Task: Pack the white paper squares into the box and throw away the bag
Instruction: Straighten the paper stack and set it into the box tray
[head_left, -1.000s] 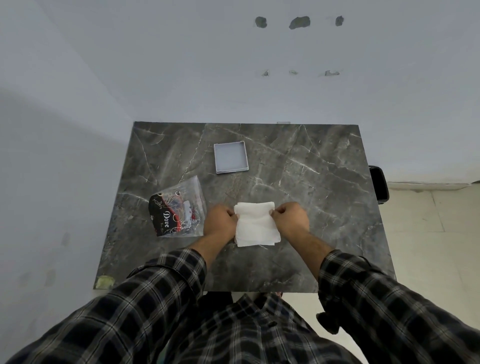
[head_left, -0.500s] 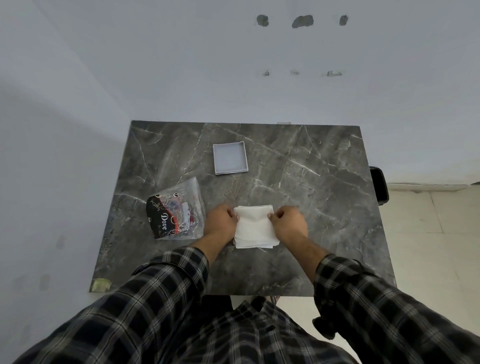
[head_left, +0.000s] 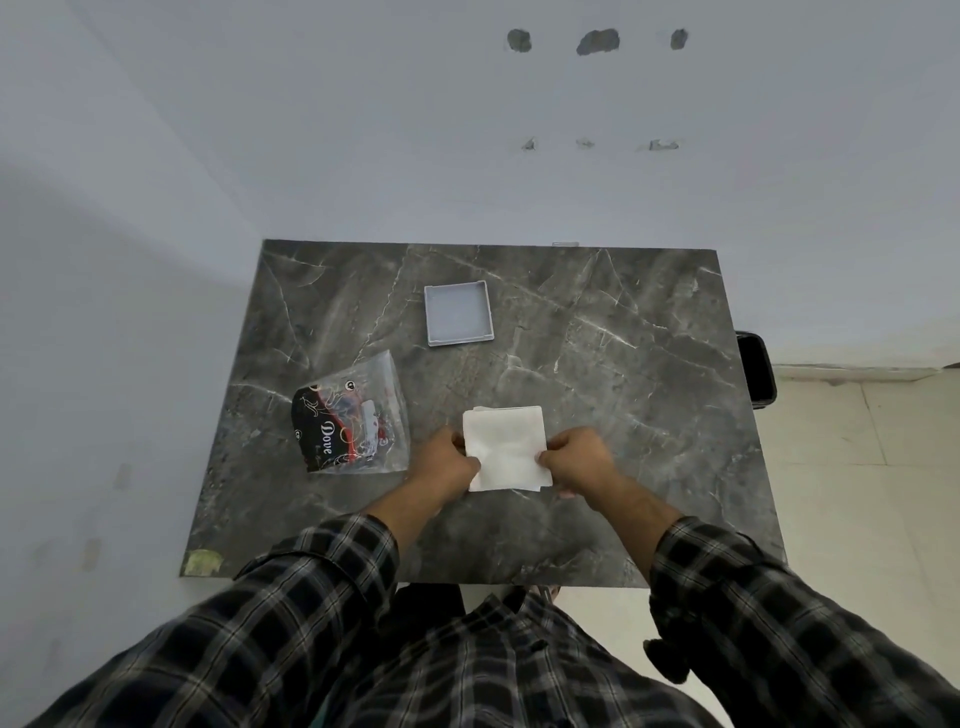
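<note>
A stack of white paper squares (head_left: 505, 447) lies on the dark marble table (head_left: 623, 364), near its front middle. My left hand (head_left: 449, 462) pinches the stack's left edge and my right hand (head_left: 576, 460) pinches its right edge. A shallow square white box (head_left: 458, 313) sits open and empty farther back on the table, apart from the stack. The clear plastic bag (head_left: 353, 423) with a black and red "Dove" print lies flat to the left of my left hand.
A black bin (head_left: 757, 371) stands on the floor just past the table's right edge. White walls close in behind and to the left. A scrap of yellowish tape (head_left: 203, 562) marks the table's front left corner.
Both hands have squared up the loose papers into a tidier stack and slid their grip toward its near half. The box and bag have stayed put.
</note>
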